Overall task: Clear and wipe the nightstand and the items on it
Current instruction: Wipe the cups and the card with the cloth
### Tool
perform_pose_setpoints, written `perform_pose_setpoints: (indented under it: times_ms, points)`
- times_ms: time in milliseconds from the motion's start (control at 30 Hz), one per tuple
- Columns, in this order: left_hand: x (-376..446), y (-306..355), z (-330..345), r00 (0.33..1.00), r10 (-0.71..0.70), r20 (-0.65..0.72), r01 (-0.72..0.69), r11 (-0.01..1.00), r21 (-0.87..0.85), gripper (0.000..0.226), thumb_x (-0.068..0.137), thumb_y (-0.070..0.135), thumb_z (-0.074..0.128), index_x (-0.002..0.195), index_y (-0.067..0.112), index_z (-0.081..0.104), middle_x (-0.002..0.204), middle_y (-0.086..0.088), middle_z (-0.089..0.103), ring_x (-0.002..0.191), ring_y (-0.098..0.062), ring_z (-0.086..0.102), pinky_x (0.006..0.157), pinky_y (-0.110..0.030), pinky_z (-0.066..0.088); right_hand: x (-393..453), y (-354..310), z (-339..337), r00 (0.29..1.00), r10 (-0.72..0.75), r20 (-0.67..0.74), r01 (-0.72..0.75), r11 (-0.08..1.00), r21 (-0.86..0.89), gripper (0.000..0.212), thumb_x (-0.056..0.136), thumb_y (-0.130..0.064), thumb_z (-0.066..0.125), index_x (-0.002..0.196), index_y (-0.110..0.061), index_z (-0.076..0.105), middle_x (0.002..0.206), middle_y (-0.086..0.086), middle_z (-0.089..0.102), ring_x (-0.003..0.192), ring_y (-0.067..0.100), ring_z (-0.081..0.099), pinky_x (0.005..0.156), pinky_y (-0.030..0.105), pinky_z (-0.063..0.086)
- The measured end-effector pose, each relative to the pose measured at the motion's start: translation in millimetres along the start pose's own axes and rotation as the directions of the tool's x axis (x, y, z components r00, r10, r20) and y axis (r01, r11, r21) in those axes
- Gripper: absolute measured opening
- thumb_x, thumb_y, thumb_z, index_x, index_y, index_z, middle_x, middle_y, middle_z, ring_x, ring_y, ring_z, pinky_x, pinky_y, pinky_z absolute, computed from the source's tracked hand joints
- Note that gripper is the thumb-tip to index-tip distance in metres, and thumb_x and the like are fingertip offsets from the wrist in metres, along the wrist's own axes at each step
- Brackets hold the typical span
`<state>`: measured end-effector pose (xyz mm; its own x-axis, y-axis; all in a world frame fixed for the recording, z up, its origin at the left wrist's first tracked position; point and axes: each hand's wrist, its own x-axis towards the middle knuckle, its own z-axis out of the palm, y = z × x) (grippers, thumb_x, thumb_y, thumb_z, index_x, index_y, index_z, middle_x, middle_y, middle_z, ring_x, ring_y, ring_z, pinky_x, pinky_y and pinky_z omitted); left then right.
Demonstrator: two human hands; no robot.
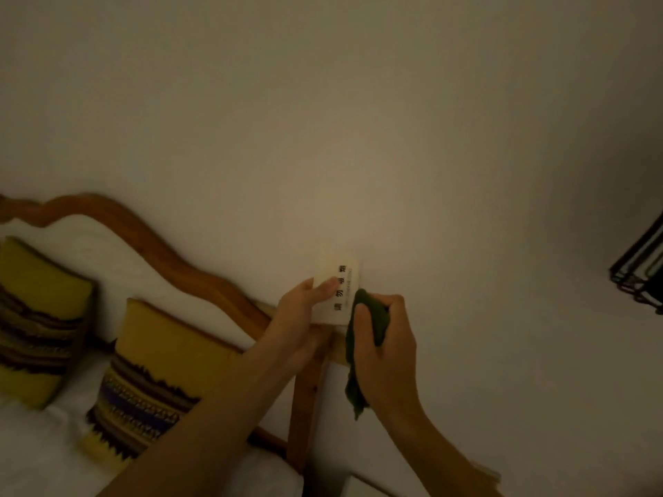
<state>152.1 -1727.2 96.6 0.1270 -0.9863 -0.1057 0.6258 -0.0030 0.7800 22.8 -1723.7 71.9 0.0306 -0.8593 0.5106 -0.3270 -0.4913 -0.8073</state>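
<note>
My left hand (299,317) holds up a small cream card sign (339,281) with a column of dark printed characters, thumb across its face. My right hand (389,338) is closed around a dark green cloth (371,317), bunched against the sign's right edge; a tail of the cloth hangs down below the hand. Both are raised in front of the pale wall. A white corner of a surface (362,487) shows at the bottom edge, beneath my right forearm; I cannot tell whether it is the nightstand.
A bed with a curved wooden headboard (150,238) is on the left, with two yellow patterned pillows (150,382) on white bedding. A wooden bedpost (305,399) stands under my hands. A black wire rack (642,274) juts in at the right edge.
</note>
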Motion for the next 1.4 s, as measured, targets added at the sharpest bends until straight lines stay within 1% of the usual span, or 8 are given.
perform_pose_setpoints:
  times_ms: [167,267,433,667,833,933,1133,1400]
  points:
    - [-13,-23,-53,0.997,-0.07,-0.019,0.072,0.99,0.12,0.038,0.083,0.015,0.072,0.117,0.003,0.062,0.103,-0.016,0.072,0.092,-0.029,0.071,0.071,-0.036,0.058,39,7,26,0.966,0.256,0.04,-0.259,0.962,0.091,0.011,0.102,-0.039,0.051,0.095,-0.031,0.046,0.095,0.003,0.065,0.083,0.022,0.072,0.068,0.04,0.063]
    - [-21,-34,-89,0.983,-0.075,-0.166,0.097,0.986,0.132,0.037,0.086,0.011,0.071,0.121,0.003,0.061,0.11,-0.017,0.072,0.097,-0.031,0.07,0.075,-0.041,0.058,38,24,59,0.935,0.325,0.144,-0.335,0.94,0.056,0.018,0.098,-0.045,0.052,0.102,-0.027,0.052,0.101,0.006,0.065,0.092,0.028,0.069,0.082,0.053,0.059]
    - [-54,-39,-191,0.882,-0.082,-0.464,0.123,0.991,0.058,0.027,0.087,0.01,0.07,0.112,0.005,0.064,0.099,-0.011,0.072,0.085,-0.022,0.072,0.062,-0.032,0.057,-28,57,141,0.848,0.38,0.369,-0.418,0.908,0.025,0.017,0.091,-0.051,0.054,0.096,-0.035,0.057,0.095,-0.002,0.066,0.088,0.018,0.067,0.081,0.041,0.059]
    - [-157,-71,-361,0.505,-0.025,-0.863,0.109,0.993,0.035,0.039,0.087,0.009,0.07,0.123,0.006,0.055,0.109,-0.014,0.068,0.095,-0.027,0.068,0.075,-0.04,0.058,-154,82,244,0.609,0.434,0.663,-0.515,0.853,-0.085,0.02,0.1,-0.04,0.055,0.111,-0.024,0.06,0.103,0.0,0.065,0.093,0.018,0.065,0.083,0.043,0.058]
    - [-218,-129,-441,0.221,0.056,-0.974,0.193,0.976,0.1,0.031,0.093,0.013,0.061,0.121,0.011,0.049,0.109,-0.01,0.066,0.086,-0.017,0.067,0.065,-0.029,0.056,-219,87,283,0.483,0.403,0.777,-0.488,0.861,-0.142,0.016,0.1,-0.038,0.056,0.108,-0.026,0.063,0.094,-0.003,0.066,0.087,0.014,0.065,0.072,0.031,0.054]
    - [-244,-170,-477,0.137,0.059,-0.989,0.315,0.944,0.1,0.033,0.096,0.014,0.051,0.128,0.005,0.051,0.12,-0.016,0.062,0.102,-0.029,0.064,0.081,-0.042,0.057,-251,99,297,0.432,0.393,0.812,-0.468,0.867,-0.17,0.016,0.099,-0.037,0.058,0.108,-0.025,0.063,0.095,-0.002,0.066,0.087,0.009,0.064,0.073,0.026,0.052]
    - [-264,-251,-534,0.005,-0.002,-1.0,0.522,0.853,0.001,0.04,0.094,0.007,0.043,0.133,0.006,0.054,0.122,-0.018,0.061,0.11,-0.035,0.058,0.093,-0.047,0.052,-303,137,309,0.359,0.461,0.812,-0.466,0.842,-0.272,0.016,0.096,-0.041,0.06,0.107,-0.029,0.064,0.092,-0.009,0.069,0.081,0.001,0.066,0.066,0.017,0.05]
    - [-257,-333,-588,0.072,-0.028,-0.997,0.664,0.747,0.026,0.043,0.097,0.012,0.043,0.14,0.013,0.049,0.133,-0.013,0.058,0.123,-0.033,0.054,0.1,-0.038,0.044,-349,189,323,0.304,0.512,0.803,-0.461,0.817,-0.346,0.02,0.095,-0.043,0.059,0.11,-0.031,0.064,0.098,-0.011,0.069,0.088,0.001,0.065,0.077,0.025,0.054]
